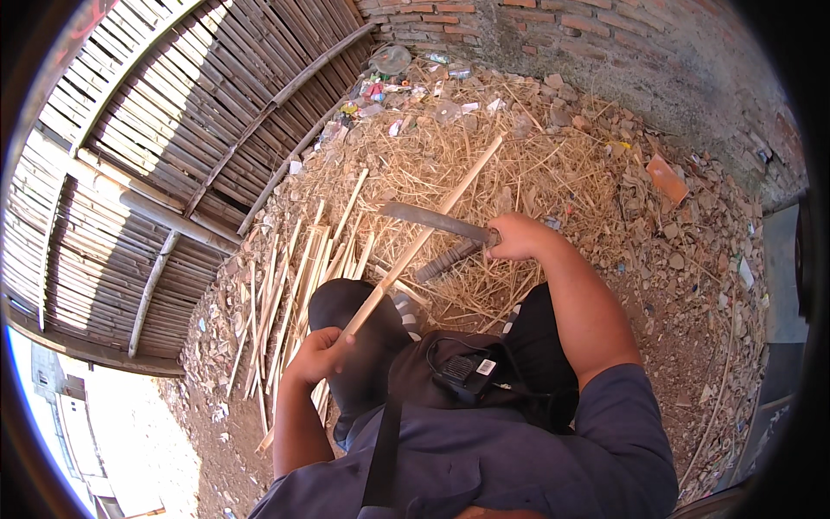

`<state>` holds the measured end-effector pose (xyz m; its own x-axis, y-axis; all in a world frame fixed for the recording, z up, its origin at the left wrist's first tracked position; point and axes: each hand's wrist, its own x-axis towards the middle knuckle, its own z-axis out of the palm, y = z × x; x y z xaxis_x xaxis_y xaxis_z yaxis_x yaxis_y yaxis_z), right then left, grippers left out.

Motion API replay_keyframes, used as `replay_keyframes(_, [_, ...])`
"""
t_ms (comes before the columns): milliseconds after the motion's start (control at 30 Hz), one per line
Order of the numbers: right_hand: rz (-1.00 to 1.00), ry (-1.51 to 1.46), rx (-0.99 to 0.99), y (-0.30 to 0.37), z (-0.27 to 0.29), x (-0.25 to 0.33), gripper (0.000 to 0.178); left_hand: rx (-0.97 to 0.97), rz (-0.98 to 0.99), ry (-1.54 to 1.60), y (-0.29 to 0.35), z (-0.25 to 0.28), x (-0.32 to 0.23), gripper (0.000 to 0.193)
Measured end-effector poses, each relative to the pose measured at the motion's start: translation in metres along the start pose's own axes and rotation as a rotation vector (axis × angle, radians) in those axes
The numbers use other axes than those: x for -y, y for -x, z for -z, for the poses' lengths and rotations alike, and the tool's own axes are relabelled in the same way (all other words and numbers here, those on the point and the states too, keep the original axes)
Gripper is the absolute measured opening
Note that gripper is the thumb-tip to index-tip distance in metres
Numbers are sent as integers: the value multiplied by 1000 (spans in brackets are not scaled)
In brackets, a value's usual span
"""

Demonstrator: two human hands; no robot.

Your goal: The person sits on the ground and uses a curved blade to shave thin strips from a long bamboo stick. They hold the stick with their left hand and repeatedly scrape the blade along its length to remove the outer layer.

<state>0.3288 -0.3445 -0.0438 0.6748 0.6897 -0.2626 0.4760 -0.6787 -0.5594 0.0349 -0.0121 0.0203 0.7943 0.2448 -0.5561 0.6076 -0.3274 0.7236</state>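
Note:
My left hand is closed around a long pale bamboo strip, which slants up and away to the right. My right hand grips a machete, its fingers wrapped round the handle and mostly hiding it. The curved dark blade points left and crosses over the strip about midway; whether the two touch I cannot tell. Under the blade, near my right hand, is a dark ridged rod-like piece. Beside my left knee lies a loose bundle of split bamboo strips.
Straw-like shavings cover the ground ahead, mixed with rubble and litter. A bamboo slat fence stands on the left, and a brick wall closes the far side. A reddish tile piece lies far right.

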Motion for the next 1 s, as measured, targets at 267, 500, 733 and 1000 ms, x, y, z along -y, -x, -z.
replay_keyframes(267, [-5,-13,0,0,-1,1,37,13,-20,0,-1,1,2,34])
replay_keyframes(500, [16,15,-20,-1,-3,-1,38,14,-29,26,-1,0,3,34])
replay_keyframes(733, [18,-38,4,-1,-2,1,38,15,-34,27,0,1,1,33])
replay_keyframes(1000, [21,-49,18,-2,-2,-2,40,22,-1,79,0,1,-3,32])
